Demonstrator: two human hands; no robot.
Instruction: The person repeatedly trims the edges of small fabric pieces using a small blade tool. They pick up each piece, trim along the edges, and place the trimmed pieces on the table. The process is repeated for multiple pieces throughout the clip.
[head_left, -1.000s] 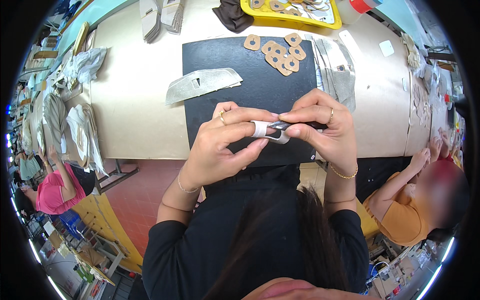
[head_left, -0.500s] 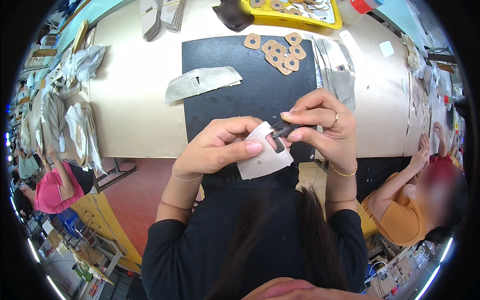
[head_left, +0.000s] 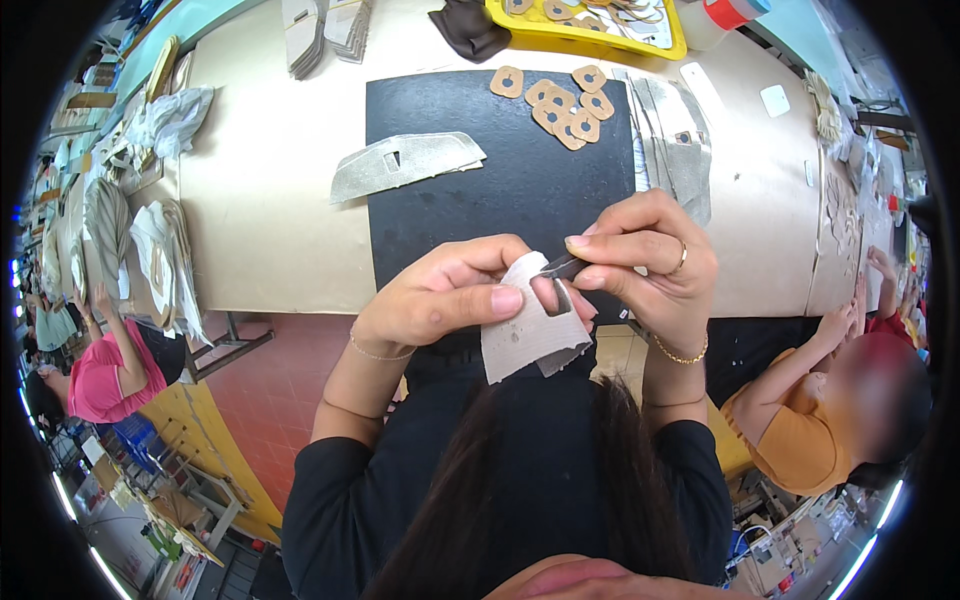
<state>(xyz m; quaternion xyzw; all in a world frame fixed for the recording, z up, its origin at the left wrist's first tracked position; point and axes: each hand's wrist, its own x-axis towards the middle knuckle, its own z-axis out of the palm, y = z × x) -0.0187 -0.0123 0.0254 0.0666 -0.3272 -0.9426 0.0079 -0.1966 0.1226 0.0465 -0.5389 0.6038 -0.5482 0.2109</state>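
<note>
Over the near edge of the black mat (head_left: pixel 440 225), my left hand (head_left: pixel 440 295) pinches a pale grey, cloth-like piece (head_left: pixel 522 340) between thumb and fingers. The piece bends over my fingers and has a rectangular cut-out, through which a fingertip shows. My right hand (head_left: pixel 660 260) grips a small black pointed tool (head_left: pixel 567 267) between thumb and forefinger; its exact kind I cannot make out. The tool's tip is at the upper edge of the cut-out. Ahead, a few similar grey pieces (head_left: pixel 425 165) lie stacked on the mat's left edge.
Several tan rounded-square pieces with holes (head_left: pixel 552 118) lie on the mat. To its right is a pile of grey pieces (head_left: pixel 680 145). A yellow tray (head_left: pixel 560 43) and a dark cloth (head_left: pixel 470 32) stand beyond. Co-workers sit at left (head_left: pixel 115 375) and right (head_left: pixel 800 420).
The grey piece has tilted, its lower edge dropping and curling. My right hand and the black tool have shifted slightly toward the cut-out's upper edge.
</note>
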